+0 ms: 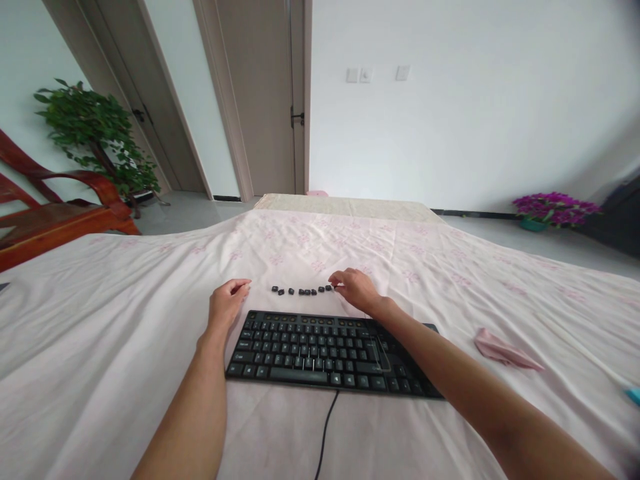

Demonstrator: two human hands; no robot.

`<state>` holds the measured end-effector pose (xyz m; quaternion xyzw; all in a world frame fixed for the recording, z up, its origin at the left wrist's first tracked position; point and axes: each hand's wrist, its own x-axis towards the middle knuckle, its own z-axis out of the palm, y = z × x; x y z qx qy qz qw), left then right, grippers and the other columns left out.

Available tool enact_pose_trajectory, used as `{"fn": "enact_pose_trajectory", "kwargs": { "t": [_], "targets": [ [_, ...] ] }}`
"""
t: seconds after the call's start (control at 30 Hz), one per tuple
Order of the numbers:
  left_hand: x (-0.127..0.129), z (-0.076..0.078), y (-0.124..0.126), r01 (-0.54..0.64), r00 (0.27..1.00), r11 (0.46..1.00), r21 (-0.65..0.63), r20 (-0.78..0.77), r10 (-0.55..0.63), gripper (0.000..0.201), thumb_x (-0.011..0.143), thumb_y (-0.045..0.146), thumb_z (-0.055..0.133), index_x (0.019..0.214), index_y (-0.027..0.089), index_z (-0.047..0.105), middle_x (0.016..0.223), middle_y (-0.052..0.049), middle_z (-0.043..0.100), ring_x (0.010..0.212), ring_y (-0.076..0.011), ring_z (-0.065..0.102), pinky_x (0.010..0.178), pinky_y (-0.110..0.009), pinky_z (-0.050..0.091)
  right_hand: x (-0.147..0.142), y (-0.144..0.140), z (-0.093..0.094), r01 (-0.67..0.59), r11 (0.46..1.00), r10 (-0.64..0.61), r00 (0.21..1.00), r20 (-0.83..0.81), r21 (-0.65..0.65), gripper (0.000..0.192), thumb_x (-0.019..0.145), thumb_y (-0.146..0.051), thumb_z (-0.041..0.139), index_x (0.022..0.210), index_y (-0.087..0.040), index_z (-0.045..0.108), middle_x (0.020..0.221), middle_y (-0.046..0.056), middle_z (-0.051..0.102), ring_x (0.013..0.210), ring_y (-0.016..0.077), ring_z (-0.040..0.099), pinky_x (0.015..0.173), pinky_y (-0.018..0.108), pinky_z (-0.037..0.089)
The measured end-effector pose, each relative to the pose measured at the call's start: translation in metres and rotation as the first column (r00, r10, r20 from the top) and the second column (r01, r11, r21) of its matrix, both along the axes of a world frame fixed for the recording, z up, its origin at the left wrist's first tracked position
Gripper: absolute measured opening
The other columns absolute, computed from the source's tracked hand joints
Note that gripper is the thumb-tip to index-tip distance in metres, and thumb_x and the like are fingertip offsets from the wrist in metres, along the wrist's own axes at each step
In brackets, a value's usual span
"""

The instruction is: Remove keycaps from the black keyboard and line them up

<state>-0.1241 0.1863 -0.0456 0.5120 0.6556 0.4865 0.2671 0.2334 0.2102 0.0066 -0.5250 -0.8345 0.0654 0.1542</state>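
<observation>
The right forearm crossed the right end of the black keyboard (pixel 320 350) and hid its far right keys, and the cable (pixel 326 427) ran off the bottom edge of the view. The legends on the keys were too small to read. Whether the right hand (pixel 356 289) actually pinched a keycap could not be told, as its curled fingertips covered the right end of the row of loose keycaps (pixel 303 291). A small dark thing at the left edge and a blue one at the right edge were cut off and could not be identified.

The keyboard was flat and full-sized, lying on the pale pink floral sheet (pixel 100 320) directly in front of the person, its long axis running left to right and its cable side facing the camera. The keycaps were small black pieces set in a slightly curved line just beyond the keyboard's far edge, parallel to it.

The left hand (pixel 227 301) rested loosely curled at the keyboard's far left corner, holding nothing visible. A crumpled pink cloth (pixel 503 350) lay well apart to the right.
</observation>
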Motion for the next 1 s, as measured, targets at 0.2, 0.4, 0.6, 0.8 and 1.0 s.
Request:
{"fn": "enact_pose_trajectory", "kwargs": {
  "t": [0.2, 0.4, 0.6, 0.8, 1.0],
  "targets": [
    [0.001, 0.001, -0.001, -0.002, 1.0, 1.0, -0.01, -0.002, 0.002, 0.034, 0.075, 0.042, 0.064, 0.1, 0.02, 0.073, 0.085, -0.006, 0.073, 0.079, -0.0213, 0.069, 0.073, -0.03, 0.053, 0.009, 0.004, -0.004, 0.028, 0.998, -0.032, 0.996, -0.082, -0.051, 0.025, 0.086, -0.016, 0.058, 0.107, -0.024, 0.069, 0.101, 0.0, 0.073, 0.097, 0.0175, 0.064, 0.086, 0.027, 0.045],
    [0.001, 0.0, -0.001, 0.005, 1.0, 1.0, -0.008, 0.006, -0.005, 0.035, 0.075, 0.043, 0.064, 0.1, 0.02, 0.073, 0.088, -0.007, 0.074, 0.081, -0.0213, 0.069, 0.073, -0.029, 0.053, 0.014, 0.0, -0.003, 0.002, 0.998, -0.001, 1.0, -0.013, 0.059, 0.021, 0.088, -0.017, 0.056, 0.094, -0.024, 0.075, 0.099, 0.002, 0.072, 0.095, 0.0183, 0.062, 0.088, 0.029, 0.041],
    [0.0, 0.0, 0.0, 0.0, 1.0, 1.0, -0.007, 0.002, 0.0, 0.036, 0.075, 0.042, 0.064, 0.1, 0.019, 0.073, 0.087, -0.007, 0.074, 0.08, -0.0208, 0.069, 0.074, -0.029, 0.052, 0.012, -0.009, 0.0, -0.056, 0.995, 0.045, 0.99, 0.135, 0.08, 0.022, 0.092, -0.024, 0.055, 0.096, -0.027, 0.076, 0.102, 0.002, 0.072, 0.096, 0.0204, 0.059, 0.086, 0.032, 0.038],
    [-0.001, -0.002, 0.001, 0.007, 1.0, 1.0, -0.005, -0.011, -0.007, 0.037, 0.075, 0.043, 0.063, 0.102, 0.019, 0.073, 0.086, -0.006, 0.074, 0.079, -0.0203, 0.068, 0.073, -0.029, 0.052, 0.01, -0.003, -0.001, -0.041, 0.996, 0.025, 0.982, 0.186, 0.08, 0.018, 0.088, -0.027, 0.062, 0.101, -0.028, 0.075, 0.104, 0.002, 0.072, 0.099, 0.023, 0.057, 0.085, 0.034, 0.038],
    [-0.002, -0.005, 0.002, 0.006, 1.0, 1.0, 0.002, -0.001, -0.006, 0.038, 0.075, 0.044, 0.064, 0.101, 0.019, 0.073, 0.086, -0.006, 0.074, 0.078, -0.0204, 0.069, 0.073, -0.029, 0.052, 0.006, 0.004, 0.0, 0.03, 0.998, -0.036, 0.99, 0.136, 0.053, 0.014, 0.084, -0.022, 0.066, 0.094, -0.026, 0.075, 0.099, 0.003, 0.072, 0.099, 0.0228, 0.056, 0.085, 0.034, 0.038]
  ]
}}
